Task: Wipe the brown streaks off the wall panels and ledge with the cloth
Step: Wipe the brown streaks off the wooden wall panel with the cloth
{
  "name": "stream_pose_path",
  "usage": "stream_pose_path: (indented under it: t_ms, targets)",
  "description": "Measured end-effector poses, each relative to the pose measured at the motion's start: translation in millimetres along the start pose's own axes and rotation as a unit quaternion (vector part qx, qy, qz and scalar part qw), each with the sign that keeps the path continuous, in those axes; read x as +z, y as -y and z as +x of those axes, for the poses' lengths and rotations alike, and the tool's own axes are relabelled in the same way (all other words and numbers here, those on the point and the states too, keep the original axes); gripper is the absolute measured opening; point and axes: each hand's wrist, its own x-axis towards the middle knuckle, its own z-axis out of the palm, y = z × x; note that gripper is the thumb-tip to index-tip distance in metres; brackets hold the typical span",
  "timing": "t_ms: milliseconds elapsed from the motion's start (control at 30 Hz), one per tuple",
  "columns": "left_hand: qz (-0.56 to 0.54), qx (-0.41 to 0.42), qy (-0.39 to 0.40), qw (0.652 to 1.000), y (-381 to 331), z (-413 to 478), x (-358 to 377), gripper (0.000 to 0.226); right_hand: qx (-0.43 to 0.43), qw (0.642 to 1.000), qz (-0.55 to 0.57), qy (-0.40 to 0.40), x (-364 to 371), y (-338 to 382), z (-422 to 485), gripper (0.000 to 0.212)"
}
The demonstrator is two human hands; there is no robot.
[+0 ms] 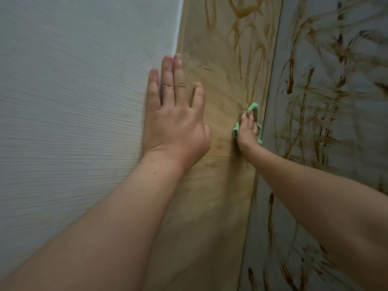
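Head view, looking close along a wall.

Left hand [176, 122] flat against the surface, grip spread, fingers straight and pointing up, holding nothing. Palm lying across the seam between the pale ribbed panel [73, 101] and the tan panel [210, 206].

Right hand [247, 131] further off, near the tan panel's right edge. Grip bent over the bunched green cloth [255, 108], pressing it to the tan panel. Cloth showing above the fingertips and at both sides of the hand.

Brown streaks [244, 14] on the tan panel above the cloth; only faint smears around and below it.

Grey panel [346, 185] to the right, past a thin seam, thickly marked with darker streaks from top to bottom.

Slight motion blur throughout.
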Motion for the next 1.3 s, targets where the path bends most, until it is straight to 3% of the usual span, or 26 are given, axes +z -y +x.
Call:
stream_pose_path:
  t_ms: [200, 300, 433, 500, 667, 733, 833, 933, 1067, 1167, 1200, 1300]
  targets:
    - [-0.006, 0.004, -0.008, 1.000, 2, 0, -1, 0.080, 0.124, 0.992, 0.007, 0.000, 9, -88, 7, 0.063]
    - [-0.001, 0.005, -0.002, 1.000, 1, 0, -2, 0.080, 0.241, 0.969, 0.049, -0.003, 27, -133, -26, 0.066]
    - [-0.003, 0.006, -0.008, 1.000, 1, 0, -1, 0.080, 0.337, 0.936, 0.101, -0.012, 21, -154, 23, 0.076]
    - [-0.016, 0.007, -0.010, 1.000, 1, 0, 0, 0.081, 0.311, 0.945, 0.096, -0.020, 15, -142, 54, 0.073]
    - [-0.016, 0.010, -0.016, 1.000, 2, 1, 0, 0.082, 0.106, 0.990, 0.078, -0.044, 2, -86, 37, 0.059]
    - [-0.019, 0.008, -0.017, 1.000, 1, 0, 0, 0.081, 0.101, 0.992, 0.071, -0.030, 9, -101, 25, 0.061]
    - [-0.013, 0.006, -0.012, 1.000, 1, 1, 1, 0.081, 0.220, 0.970, 0.086, -0.054, 17, -143, 43, 0.072]
    - [-0.015, 0.006, -0.015, 1.000, 1, 1, 3, 0.080, 0.308, 0.945, 0.102, -0.038, 11, -125, 63, 0.075]
    - [-0.011, 0.004, -0.011, 1.000, 1, 0, 3, 0.080, 0.211, 0.972, 0.082, -0.065, -1, -95, 147, 0.057]
    - [-0.011, 0.003, -0.008, 1.000, 2, 1, 2, 0.080, 0.136, 0.978, 0.130, -0.084, -2, -95, 231, 0.095]
    - [-0.011, 0.003, -0.004, 1.000, 1, 1, 1, 0.080, 0.131, 0.979, 0.130, -0.081, -6, -65, 204, 0.096]
    - [-0.006, 0.003, 0.003, 1.000, 2, 0, 1, 0.082, 0.052, 0.992, 0.102, -0.053, -10, 37, 82, 0.065]
